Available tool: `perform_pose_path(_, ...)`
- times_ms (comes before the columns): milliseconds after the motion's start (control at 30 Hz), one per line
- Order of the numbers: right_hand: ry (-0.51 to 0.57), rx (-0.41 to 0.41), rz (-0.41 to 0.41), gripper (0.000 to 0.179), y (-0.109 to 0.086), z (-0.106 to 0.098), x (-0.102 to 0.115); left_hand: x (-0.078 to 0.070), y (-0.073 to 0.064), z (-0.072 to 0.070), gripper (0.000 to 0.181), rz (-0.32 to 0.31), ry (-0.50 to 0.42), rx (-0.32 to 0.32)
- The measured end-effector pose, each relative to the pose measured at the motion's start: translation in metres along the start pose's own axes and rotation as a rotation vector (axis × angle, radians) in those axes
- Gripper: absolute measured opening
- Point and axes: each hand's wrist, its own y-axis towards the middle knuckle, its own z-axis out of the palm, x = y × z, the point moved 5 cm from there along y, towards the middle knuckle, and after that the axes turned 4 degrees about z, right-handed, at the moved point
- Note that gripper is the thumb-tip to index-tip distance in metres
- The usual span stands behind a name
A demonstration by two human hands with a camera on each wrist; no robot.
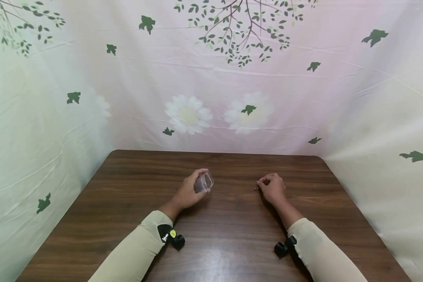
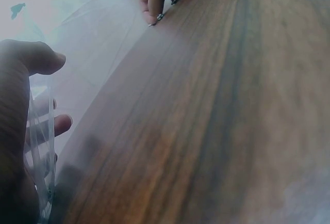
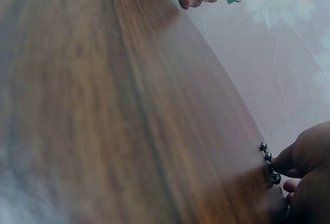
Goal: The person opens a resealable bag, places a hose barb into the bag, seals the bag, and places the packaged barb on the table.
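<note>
The left hand (image 1: 188, 192) grips a clear plastic box (image 1: 205, 182), holding it tilted. The right hand (image 1: 274, 191) pinches a little row of dark, shiny beads (image 3: 266, 155) at the brown wooden table (image 1: 225, 223), well apart from the box, and a pale flowery cloth (image 1: 134, 102) hangs behind.

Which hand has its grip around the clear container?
The left hand, curled around the clear container; the right hand is instead at a small dark beaded piece.
</note>
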Motion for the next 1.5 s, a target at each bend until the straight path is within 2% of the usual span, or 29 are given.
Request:
perform_pose_path(167, -0.01, 0.021, 0.004, 0.017, 0.0, 0.005, 0.0, 0.001, -0.001, -0.001, 0.071, -0.012, -0.001, 0.0)
perform_pose_path(367, 0.071, -0.014, -0.042, 0.018, 0.0, 0.007, 0.005, 0.002, -0.001, -0.001, 0.072, -0.019, 0.004, -0.001)
perform_pose_path(567, 0.21, -0.067, -0.126, 0.017, -0.008, 0.01, 0.024, 0.0, 0.0, -0.001, 0.072, -0.029, 0.009, 0.005)
perform_pose_path(800, 0.329, -0.112, -0.231, 0.011, -0.019, 0.029, 0.052, 0.0, 0.0, -0.001, 0.072, -0.03, 0.014, 0.006)
perform_pose_path(1167, 0.457, -0.099, -0.455, 0.005, -0.037, 0.051, 0.091, -0.002, 0.001, -0.002, 0.071, 0.005, 0.013, -0.004)
perform_pose_path(1500, 0.522, -0.021, -0.541, 0.007, -0.051, 0.073, 0.113, -0.002, 0.0, -0.002, 0.072, 0.04, 0.024, -0.002)
